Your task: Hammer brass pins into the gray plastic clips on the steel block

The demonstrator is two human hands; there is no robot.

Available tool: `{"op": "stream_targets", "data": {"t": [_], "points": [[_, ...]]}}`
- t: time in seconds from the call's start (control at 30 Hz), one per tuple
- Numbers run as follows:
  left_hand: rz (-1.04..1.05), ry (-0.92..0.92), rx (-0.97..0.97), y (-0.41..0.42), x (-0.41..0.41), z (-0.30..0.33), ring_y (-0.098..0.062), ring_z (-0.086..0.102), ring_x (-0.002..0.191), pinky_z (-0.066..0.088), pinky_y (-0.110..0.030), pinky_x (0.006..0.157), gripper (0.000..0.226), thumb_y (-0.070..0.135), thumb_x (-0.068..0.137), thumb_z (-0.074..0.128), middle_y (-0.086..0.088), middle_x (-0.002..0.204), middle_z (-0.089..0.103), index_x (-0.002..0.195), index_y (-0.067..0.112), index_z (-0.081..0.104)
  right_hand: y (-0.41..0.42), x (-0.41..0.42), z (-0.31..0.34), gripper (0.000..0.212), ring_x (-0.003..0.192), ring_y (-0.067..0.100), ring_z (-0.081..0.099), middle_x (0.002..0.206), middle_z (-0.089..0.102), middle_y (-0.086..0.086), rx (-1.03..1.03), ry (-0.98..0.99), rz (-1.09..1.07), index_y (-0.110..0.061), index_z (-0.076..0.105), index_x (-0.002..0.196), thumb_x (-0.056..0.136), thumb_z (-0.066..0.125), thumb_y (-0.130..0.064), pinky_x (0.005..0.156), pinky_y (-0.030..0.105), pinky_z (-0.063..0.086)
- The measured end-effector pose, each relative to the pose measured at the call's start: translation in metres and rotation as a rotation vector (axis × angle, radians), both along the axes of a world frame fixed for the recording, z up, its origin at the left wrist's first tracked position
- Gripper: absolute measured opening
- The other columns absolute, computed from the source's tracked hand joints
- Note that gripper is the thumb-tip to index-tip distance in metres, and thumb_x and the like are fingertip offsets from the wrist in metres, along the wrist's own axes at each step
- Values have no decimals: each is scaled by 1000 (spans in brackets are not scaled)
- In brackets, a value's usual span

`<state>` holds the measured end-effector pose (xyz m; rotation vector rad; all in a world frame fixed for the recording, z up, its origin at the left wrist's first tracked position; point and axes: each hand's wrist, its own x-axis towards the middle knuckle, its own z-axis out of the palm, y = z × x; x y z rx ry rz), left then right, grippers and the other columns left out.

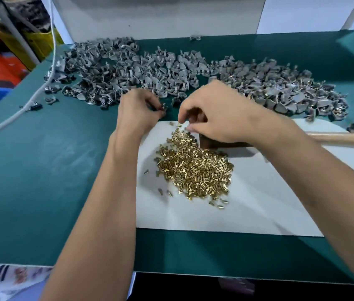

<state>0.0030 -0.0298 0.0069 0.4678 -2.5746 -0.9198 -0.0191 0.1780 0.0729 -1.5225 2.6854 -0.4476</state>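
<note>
Hands meet near the far edge of a white sheet (247, 203) laid on the green counter (52, 170), seen from the head camera. The left hand (138, 111) has its fingers curled together around a small gray clip (163, 107), pinched at the fingertips just off the sheet's far left corner. The right hand (213, 114) reaches down with thumb and forefinger closed toward the top of the brass pin pile (195, 168); it looks to be pinching one pin, though the pin itself is too small and blurred to confirm. Beneath that hand sits a dark steel block (215, 144), mostly hidden by the palm and wrist. A wooden hammer handle (341, 137) lies on the sheet to the right, its long axis running left to right, its head out of sight. A broad heap of loose gray clips (171, 70) stretches across the counter beyond both hands.

The step in hand seems to be pairing pin with clip. The clip lies just left of the right fingertips, nearly level with them, so the pin has only a short sideways trip; the block is nearest the right hand, directly below it.
</note>
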Motion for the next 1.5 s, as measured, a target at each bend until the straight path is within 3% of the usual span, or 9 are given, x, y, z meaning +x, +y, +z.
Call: {"op": "stream_targets", "data": {"t": [0.27, 0.4, 0.47, 0.6, 0.77, 0.9, 1.13, 1.3, 1.5], "points": [[-86, -49, 82, -17, 4, -1, 1, 59, 59, 46, -11, 59, 26, -3, 79, 68, 4, 71, 69, 96, 17, 71, -46, 40, -20, 16, 81, 6, 63, 80, 67, -17, 113, -144, 270, -32, 77, 94, 79, 83, -37, 76, 29, 53], [-25, -50, 99, -28, 5, -3, -14, 63, 79, 48, -19, 71, 54, -7, 83, 45, 0, 90, 72, 113, 27, 74, -58, 47, -31, 10, 69, 3, 54, 73, 55, -17, 74, -135, 298, -32, 74, 86, 79, 81, -33, 65, 27, 44], [-3, -53, 67, -31, 6, -2, -17, 66, 86, 44, -7, 68, 52, -6, 86, 41, -1, 108, 75, 104, 23, 80, -60, 48, -35, 10, 68, -5, 50, 73, 51, -17, 65, -150, 311, -30, 72, 83, 79, 81, -28, 63, 23, 39], [9, -114, 75, -31, 8, 2, -3, 65, 80, 40, 0, 52, 48, -8, 79, 47, 6, 89, 75, 86, 25, 81, -59, 48, -41, 10, 70, -3, 53, 75, 53, -16, 64, -165, 295, -26, 71, 81, 82, 78, -20, 58, 10, 32], [-4, -89, 128, -26, 11, 7, -6, 67, 84, 52, -11, 66, 49, -6, 82, 43, 4, 92, 75, 95, 21, 82, -55, 43, -41, 10, 89, 19, 59, 89, 56, -12, 90, -79, 250, -23, 62, 86, 90, 68, -17, 75, 35, 46], [-116, -129, 111, -21, 12, 8, -3, 69, 82, 57, -22, 81, 12, 14, 90, 74, 9, 87, 76, 96, 22, 82, -40, 37, -31, 10, 83, 20, 60, 88, 64, -4, -28, -103, 181, -21, 62, 89, 97, 61, -15, 77, 43, 50], [-137, -120, 73, -18, 12, 10, -2, 67, 59, 54, -20, 63, 9, 17, 83, 85, 1, 72, 74, 83, 16, 76, 4, 25, -10, 4, 87, -1, 65, 90, 71, -15, -302, -123, 21, -24, 78, 94, 91, 76, -22, 84, 19, 51], [-205, 236, 496, 13, 9, 15, -23, 74, 65, 60, -28, 62, 23, 3, 86, 80, -15, 76, 72, 101, -6, 65, 42, 11, -12, 7, 88, 6, 65, 91, 71, -9, -535, -55, -131, -19, 80, 94, 87, 80, -18, 83, 20, 48], [-392, 390, 795, 62, 1, 20, -15, 61, 68, 47, -24, 61, 9, 7, 94, 72, -15, 90, 76, 100, 0, 73, 68, 1, -27, 12, 83, 4, 72, 90, 75, -11, -809, -100, -350, -16, 80, 97, 87, 78, -10, 77, 19, 56]]}}
